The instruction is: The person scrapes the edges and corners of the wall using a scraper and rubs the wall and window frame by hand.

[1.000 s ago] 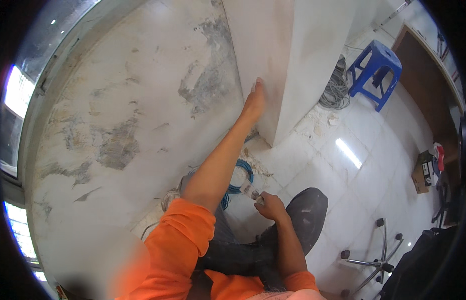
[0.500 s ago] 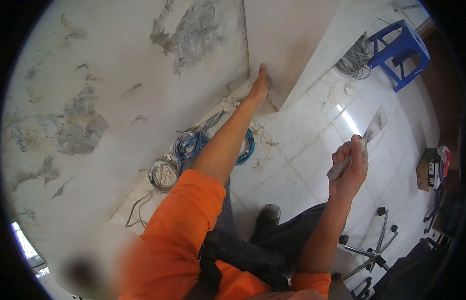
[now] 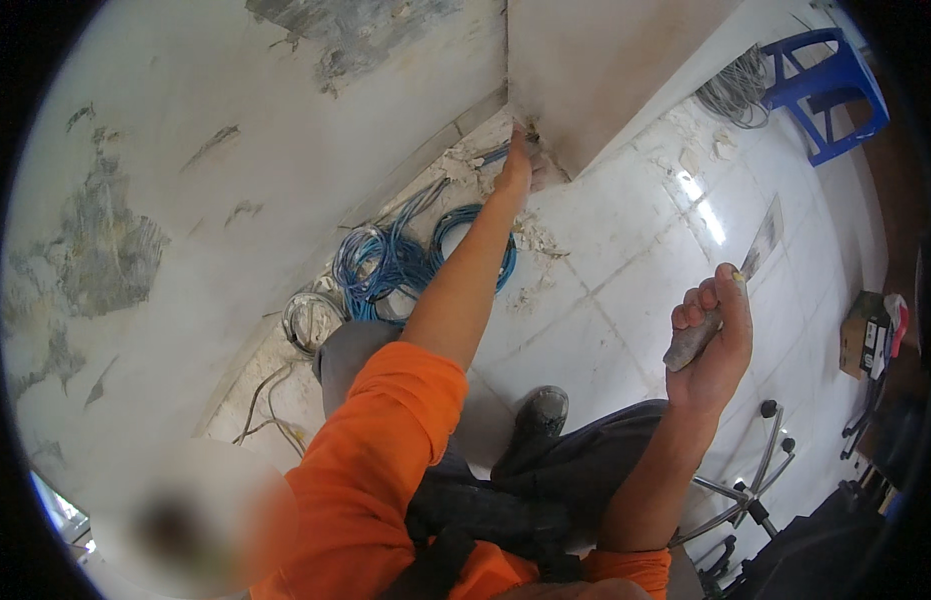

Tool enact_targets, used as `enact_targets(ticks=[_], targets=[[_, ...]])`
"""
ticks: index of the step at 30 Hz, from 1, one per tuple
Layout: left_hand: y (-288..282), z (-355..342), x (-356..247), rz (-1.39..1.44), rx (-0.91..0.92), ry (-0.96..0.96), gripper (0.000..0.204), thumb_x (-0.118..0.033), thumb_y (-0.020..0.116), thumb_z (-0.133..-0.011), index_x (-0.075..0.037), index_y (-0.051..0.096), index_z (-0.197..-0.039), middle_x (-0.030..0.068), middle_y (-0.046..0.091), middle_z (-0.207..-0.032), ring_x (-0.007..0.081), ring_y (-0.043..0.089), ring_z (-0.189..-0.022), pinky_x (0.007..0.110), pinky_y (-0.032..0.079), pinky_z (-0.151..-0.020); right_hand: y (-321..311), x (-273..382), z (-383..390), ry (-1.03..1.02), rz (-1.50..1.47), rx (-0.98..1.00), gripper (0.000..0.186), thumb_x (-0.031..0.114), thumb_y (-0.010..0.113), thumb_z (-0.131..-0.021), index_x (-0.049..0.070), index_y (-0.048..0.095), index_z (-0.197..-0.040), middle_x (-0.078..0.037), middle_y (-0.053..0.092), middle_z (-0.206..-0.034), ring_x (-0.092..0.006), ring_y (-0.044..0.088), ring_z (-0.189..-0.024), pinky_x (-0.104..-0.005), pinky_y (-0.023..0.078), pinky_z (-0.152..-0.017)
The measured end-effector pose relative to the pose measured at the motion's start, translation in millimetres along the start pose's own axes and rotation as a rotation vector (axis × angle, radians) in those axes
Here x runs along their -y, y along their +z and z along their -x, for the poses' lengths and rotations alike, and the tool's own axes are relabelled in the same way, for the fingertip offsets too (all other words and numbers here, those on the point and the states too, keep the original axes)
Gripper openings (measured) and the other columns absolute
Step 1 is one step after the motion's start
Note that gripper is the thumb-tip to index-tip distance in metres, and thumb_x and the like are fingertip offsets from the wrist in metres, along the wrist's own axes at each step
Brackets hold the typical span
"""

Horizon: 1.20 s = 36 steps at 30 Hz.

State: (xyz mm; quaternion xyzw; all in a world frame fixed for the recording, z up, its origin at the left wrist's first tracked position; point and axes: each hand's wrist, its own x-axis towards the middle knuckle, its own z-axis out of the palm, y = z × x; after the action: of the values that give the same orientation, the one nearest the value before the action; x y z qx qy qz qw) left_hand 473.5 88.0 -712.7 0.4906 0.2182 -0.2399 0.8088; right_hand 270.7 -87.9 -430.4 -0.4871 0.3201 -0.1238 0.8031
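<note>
My left hand (image 3: 517, 168) reaches to the foot of the white column (image 3: 605, 70), close to the corner where it meets the patchy wall (image 3: 315, 150). I see it edge-on, fingers stretched out, with part of them hidden and nothing visible in its grip. My right hand (image 3: 713, 335) is closed around the grey, dirty handle of a putty knife (image 3: 762, 240). The thin blade points up and away, held above the tiled floor. Blue cable coils (image 3: 380, 265) lie along the wall's base beneath my left forearm.
Plaster crumbs (image 3: 535, 237) litter the tiles near the column. At the far right stand a blue plastic stool (image 3: 830, 95) and a bundle of grey cable (image 3: 735, 90). Farther down the right side are a cardboard box (image 3: 857, 345) and a wheeled chair base (image 3: 750, 490).
My left hand has come down the column's side to its foot. The view has shifted, showing more of the blue cables. The putty knife stays in my right hand.
</note>
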Motion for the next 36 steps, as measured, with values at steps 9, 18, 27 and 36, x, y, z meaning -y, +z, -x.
enact_targets(ticks=[9, 18, 27, 36], targets=[[12.3, 5.2, 12.6, -0.012, -0.037, -0.077, 0.102, -0.082, 0.030, -0.091, -0.010, 0.018, -0.162, 0.0220, 0.036, -0.158, 0.0402, 0.044, -0.138, 0.052, 0.032, -0.113, -5.6, -1.6, -1.6, 0.003, 0.027, 0.015, 0.014, 0.018, 0.063, -0.097, 0.006, 0.058, -0.102, 0.000, 0.049, -0.075, -0.0085, 0.045, -0.062, -0.0246, 0.038, -0.055], [28.4, 0.4, 21.9, 0.044, 0.027, -0.043, 0.097, -0.082, 0.032, -0.091, -0.015, 0.026, -0.160, 0.0151, 0.043, -0.155, 0.0374, 0.046, -0.135, 0.049, 0.031, -0.110, -6.7, -1.0, -2.5, 0.005, 0.017, 0.028, 0.013, 0.018, 0.063, -0.097, 0.006, 0.059, -0.099, 0.000, 0.049, -0.074, -0.0086, 0.045, -0.061, -0.0246, 0.038, -0.055], [30.2, -4.1, 22.7, 0.095, 0.054, -0.089, 0.102, -0.084, 0.033, -0.089, -0.011, 0.029, -0.159, 0.0143, 0.039, -0.159, 0.0388, 0.039, -0.141, 0.050, 0.027, -0.114, -10.1, -1.5, -4.4, -0.012, 0.031, 0.029, 0.014, 0.018, 0.063, -0.097, 0.005, 0.060, -0.101, 0.000, 0.050, -0.075, -0.0086, 0.045, -0.062, -0.0238, 0.038, -0.055], [31.8, -5.8, 34.1, 0.119, -0.055, -0.087, 0.095, -0.081, 0.031, -0.092, -0.016, 0.027, -0.160, 0.0168, 0.042, -0.156, 0.0400, 0.043, -0.139, 0.052, 0.030, -0.114, -10.6, 3.3, -4.9, -0.007, 0.060, -0.048, 0.018, 0.020, 0.059, -0.100, 0.004, 0.057, -0.109, 0.000, 0.047, -0.077, -0.0082, 0.044, -0.063, -0.0247, 0.038, -0.058]])
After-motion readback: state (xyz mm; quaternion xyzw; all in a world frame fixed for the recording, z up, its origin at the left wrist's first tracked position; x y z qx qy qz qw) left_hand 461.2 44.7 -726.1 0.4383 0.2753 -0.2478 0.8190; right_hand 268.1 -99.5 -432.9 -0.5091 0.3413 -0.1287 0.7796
